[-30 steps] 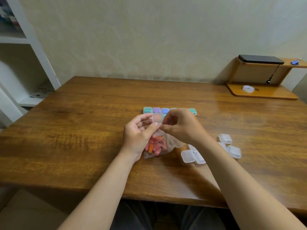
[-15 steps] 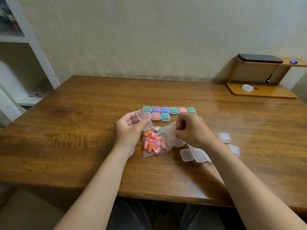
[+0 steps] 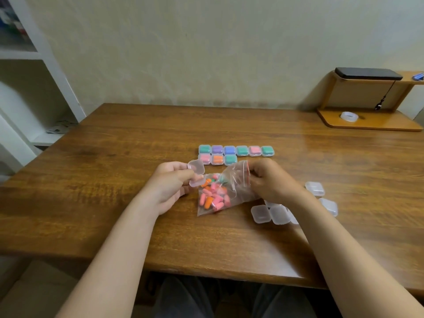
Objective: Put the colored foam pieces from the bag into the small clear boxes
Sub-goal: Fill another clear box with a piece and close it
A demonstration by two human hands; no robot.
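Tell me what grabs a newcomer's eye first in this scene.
The clear bag of pink and orange foam pieces at table centre, its mouth pinched by the right hand. Beside it, the left hand holds an open clear box. Behind them sit two neat rows of filled boxes, bright against the wooden table.

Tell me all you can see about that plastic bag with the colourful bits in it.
The bag is thin, clear, crinkled plastic with a red strip along its mouth. It lies on the wooden table between the hands, its bottom corner toward the person. The right hand pinches the mouth and lifts that end. Inside, foam pieces, mostly pink with some orange and a little green, are heaped at the low end. The left hand, holding an open clear box, is right beside it.
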